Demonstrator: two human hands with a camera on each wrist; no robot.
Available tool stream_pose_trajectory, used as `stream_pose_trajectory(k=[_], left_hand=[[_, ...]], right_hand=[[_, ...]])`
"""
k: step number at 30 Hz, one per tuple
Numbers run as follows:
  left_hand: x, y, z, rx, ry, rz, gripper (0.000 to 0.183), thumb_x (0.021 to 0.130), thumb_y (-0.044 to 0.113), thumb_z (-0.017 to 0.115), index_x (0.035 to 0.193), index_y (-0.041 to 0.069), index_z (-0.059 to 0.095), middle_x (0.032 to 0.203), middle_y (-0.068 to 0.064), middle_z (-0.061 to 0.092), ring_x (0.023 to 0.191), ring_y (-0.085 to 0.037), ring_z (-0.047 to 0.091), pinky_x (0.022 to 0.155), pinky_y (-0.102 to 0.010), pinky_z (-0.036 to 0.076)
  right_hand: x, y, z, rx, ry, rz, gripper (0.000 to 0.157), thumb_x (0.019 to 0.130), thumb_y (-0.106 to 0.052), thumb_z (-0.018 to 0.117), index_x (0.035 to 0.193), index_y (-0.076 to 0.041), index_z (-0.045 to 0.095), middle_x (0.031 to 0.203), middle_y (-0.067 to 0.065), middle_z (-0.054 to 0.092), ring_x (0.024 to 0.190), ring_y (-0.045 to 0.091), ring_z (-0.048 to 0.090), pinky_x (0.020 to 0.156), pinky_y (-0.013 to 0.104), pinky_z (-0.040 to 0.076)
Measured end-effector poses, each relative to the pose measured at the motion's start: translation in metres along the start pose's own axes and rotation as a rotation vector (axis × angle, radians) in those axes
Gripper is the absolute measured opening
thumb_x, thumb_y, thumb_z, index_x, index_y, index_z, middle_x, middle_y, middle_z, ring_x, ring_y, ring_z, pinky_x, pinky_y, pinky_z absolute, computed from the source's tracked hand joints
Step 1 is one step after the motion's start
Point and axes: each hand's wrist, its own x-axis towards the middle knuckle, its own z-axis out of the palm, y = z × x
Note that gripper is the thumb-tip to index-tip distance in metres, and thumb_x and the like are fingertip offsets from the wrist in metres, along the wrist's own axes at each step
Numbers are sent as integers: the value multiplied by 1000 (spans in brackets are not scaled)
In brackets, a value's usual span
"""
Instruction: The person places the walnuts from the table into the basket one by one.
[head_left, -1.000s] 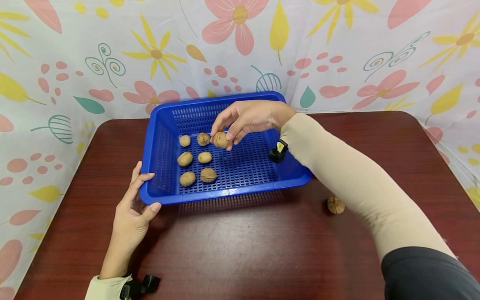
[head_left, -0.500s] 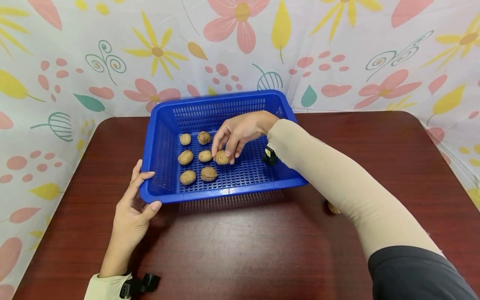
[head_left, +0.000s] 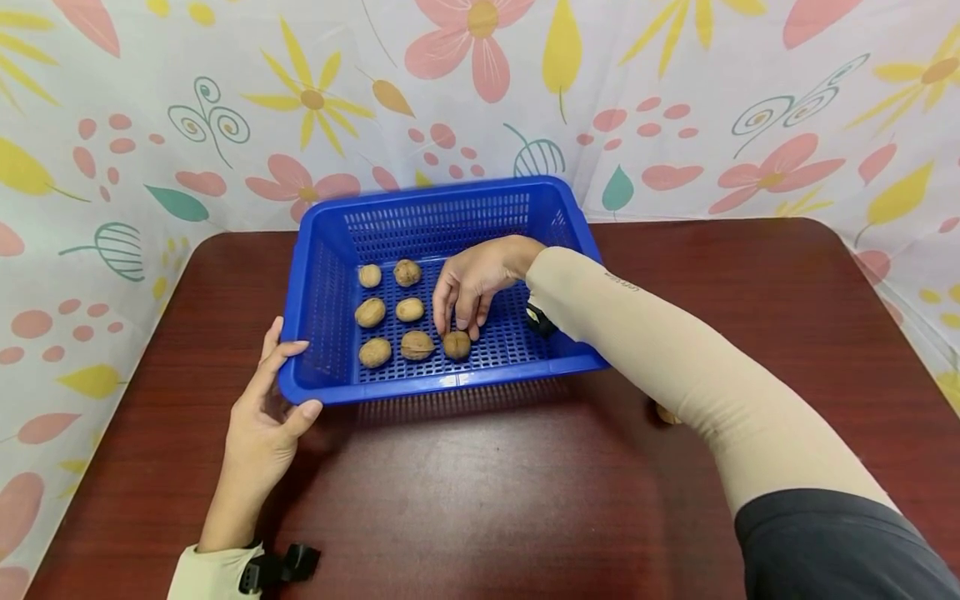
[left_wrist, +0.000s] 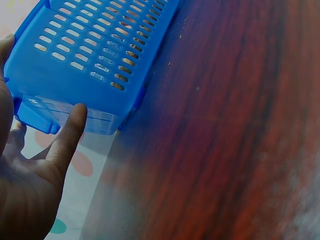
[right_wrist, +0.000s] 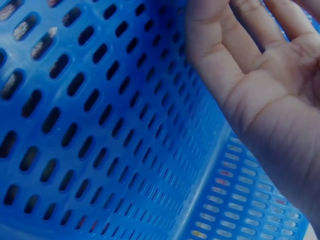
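Observation:
A blue plastic basket (head_left: 397, 385) with slotted walls holds several walnuts in rows on its floor. My left hand (head_left: 262, 442) grips its front left corner, thumb at the front rim and fingers at the left side; the left wrist view shows this hand (left_wrist: 40, 170) against the slotted wall. Inside the basket, my right hand (head_left: 480, 279) reaches down with its fingertips round a walnut (head_left: 457, 345), right of the front-row walnut (head_left: 417, 345). In the right wrist view the hand (right_wrist: 270, 95) is beside the basket floor, and the walnut it holds is hidden.
Another walnut (head_left: 667, 415) lies on the dark red wooden table (head_left: 480, 492), partly hidden under my right forearm. A floral cloth (head_left: 480, 108) hangs right behind the basket.
My right hand has carried its walnut from above the back rows down to the front row on the basket floor. The left hand keeps its place at the basket corner.

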Motion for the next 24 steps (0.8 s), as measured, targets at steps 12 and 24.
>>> stream_pose_trajectory(k=[12, 24], left_hand=[[1, 0, -1, -13, 3, 17, 58, 93, -8, 69, 148, -2, 52, 177, -10, 12, 145, -12, 45, 100, -15, 51], [0, 0, 0, 2, -1, 9, 58, 93, -9, 68, 148, -2, 51, 177, -6, 13, 141, -7, 49, 98, -14, 52]], right_hand=[[-1, -4, 0, -10, 1, 2, 26, 96, 2, 68, 119, -5, 76, 128, 9, 75, 85, 22, 76, 80, 35, 60], [-20, -12, -5, -15, 88, -62, 23, 97, -4, 70, 119, -8, 77, 132, 12, 73, 99, 29, 75, 94, 47, 59]])
